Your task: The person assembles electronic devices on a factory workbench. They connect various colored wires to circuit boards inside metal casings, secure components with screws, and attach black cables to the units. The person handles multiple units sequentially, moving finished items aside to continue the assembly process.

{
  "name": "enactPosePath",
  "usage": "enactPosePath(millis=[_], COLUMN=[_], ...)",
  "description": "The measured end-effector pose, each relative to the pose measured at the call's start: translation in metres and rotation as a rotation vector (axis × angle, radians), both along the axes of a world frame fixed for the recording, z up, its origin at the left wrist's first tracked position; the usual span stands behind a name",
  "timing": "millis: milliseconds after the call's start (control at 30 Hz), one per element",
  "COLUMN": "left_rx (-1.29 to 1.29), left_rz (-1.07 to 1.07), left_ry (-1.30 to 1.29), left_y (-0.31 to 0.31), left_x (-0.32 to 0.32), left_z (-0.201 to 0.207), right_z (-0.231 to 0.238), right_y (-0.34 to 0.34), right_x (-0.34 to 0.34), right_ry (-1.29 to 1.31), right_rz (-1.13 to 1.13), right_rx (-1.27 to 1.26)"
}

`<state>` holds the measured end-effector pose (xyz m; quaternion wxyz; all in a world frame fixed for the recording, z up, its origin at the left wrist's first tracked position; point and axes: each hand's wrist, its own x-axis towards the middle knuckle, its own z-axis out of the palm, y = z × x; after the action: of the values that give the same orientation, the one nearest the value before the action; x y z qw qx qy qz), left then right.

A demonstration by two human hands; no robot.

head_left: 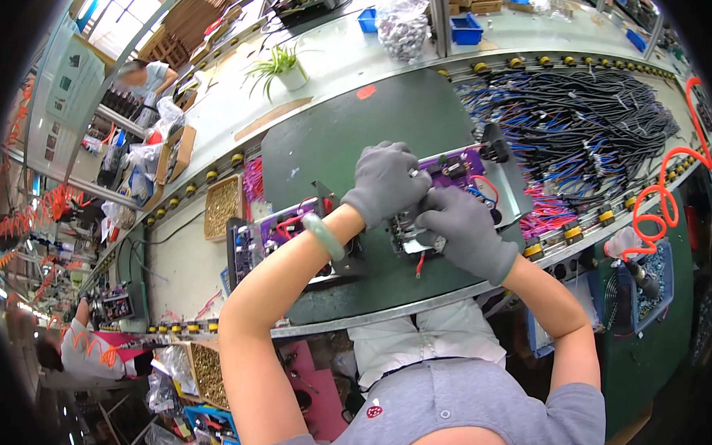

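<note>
Both hands wear grey gloves and meet over an electronic assembly in a metal tray, with a purple circuit board (454,165) and red and blue wires. My left hand (385,180) has its fingers curled at the board's left end. My right hand (467,236) is closed beside it, thumb and fingers bent together at the same end. What the fingertips grip is hidden. A short red lead (419,265) hangs below them. Left of my left forearm lies a second assembly with a purple board (271,234), partly covered by that arm.
A green mat (319,151) lies under the work. To the right is a large heap of black cables (571,112) with blue and red ends. An open box of small brass-coloured parts (225,206) stands left. An orange coiled hose (661,210) hangs right; a potted plant (293,77) stands beyond.
</note>
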<state>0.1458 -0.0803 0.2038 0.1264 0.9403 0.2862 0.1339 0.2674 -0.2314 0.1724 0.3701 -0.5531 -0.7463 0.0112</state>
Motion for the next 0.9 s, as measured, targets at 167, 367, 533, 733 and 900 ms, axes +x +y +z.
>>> enactPosePath(millis=[167,367,533,733,900], left_rx=[0.002,-0.012,-0.015,-0.055,-0.043], left_rz=[-0.01,0.014,0.004,0.04,0.071], left_ry=[-0.035,-0.019,-0.038,-0.068,-0.107], left_y=[-0.002,-0.002,-0.002,-0.004,-0.008], left_x=[0.0,-0.001,-0.001,-0.002,0.002], left_z=[-0.002,-0.001,-0.001,0.0,-0.003], right_z=[-0.002,0.0,0.013,0.012,0.012], right_y=[0.001,0.006,0.012,0.012,0.02], right_x=[0.005,0.007,0.007,0.008,0.004], right_ry=[-0.172,-0.182,-0.338,-0.334,-0.488], right_rz=[0.042,0.107,0.156,0.171,0.263], right_rx=[-0.05,-0.053,-0.229,-0.212,-0.08])
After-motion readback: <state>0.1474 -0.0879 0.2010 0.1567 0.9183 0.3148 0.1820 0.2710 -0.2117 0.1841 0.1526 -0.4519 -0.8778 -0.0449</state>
